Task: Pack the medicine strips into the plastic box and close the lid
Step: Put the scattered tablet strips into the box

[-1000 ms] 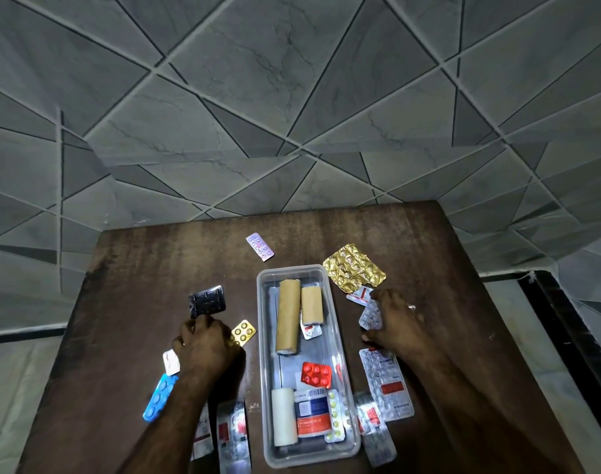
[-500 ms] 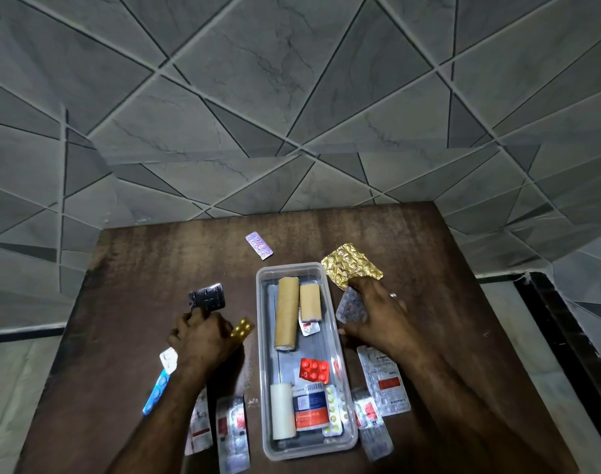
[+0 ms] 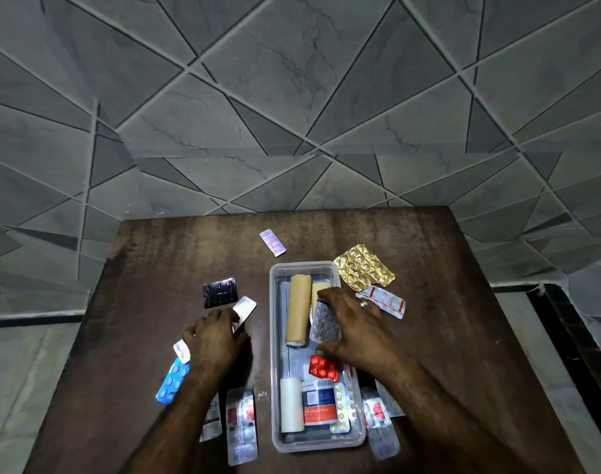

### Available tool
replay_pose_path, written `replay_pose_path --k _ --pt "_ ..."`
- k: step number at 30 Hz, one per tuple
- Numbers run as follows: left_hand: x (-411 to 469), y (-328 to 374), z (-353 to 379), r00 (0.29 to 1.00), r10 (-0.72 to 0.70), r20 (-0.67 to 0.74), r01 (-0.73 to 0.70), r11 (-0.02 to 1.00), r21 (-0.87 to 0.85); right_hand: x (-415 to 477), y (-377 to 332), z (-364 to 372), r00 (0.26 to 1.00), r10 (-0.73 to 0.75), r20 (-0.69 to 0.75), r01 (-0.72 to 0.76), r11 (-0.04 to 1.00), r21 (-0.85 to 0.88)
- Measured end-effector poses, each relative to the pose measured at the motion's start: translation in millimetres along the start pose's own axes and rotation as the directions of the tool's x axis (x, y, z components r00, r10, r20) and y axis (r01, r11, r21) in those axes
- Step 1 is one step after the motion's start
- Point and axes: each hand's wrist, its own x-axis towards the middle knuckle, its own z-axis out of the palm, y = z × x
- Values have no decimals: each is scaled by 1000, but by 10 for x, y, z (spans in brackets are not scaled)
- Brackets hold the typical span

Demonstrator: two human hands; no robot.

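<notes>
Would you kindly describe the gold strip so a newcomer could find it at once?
Start at the clear plastic box on the brown table. Off its far right corner lies the gold strip. It alone is crinkled gold foil, unlike the white-and-red strip beside it.

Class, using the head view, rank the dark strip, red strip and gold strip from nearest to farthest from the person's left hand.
1. The dark strip, just beyond the left hand.
2. The red strip, rightward, inside the plastic box.
3. The gold strip, past the box's far right corner.
</notes>
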Motion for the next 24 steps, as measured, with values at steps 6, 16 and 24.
replay_pose_path --k 6,16,24 --pt "157 -16 53 1000 -3 26 1 995 100 0 -55 78 998 -34 62 38 997 -62" --pt "295 101 -49 999 -34 12 34 999 3 -24 -45 179 989 -76 124 98 979 -176" --pt "59 190 -252 996 -18 -88 -22 901 -434 -31 -66 183 984 -90 151 127 957 -259"
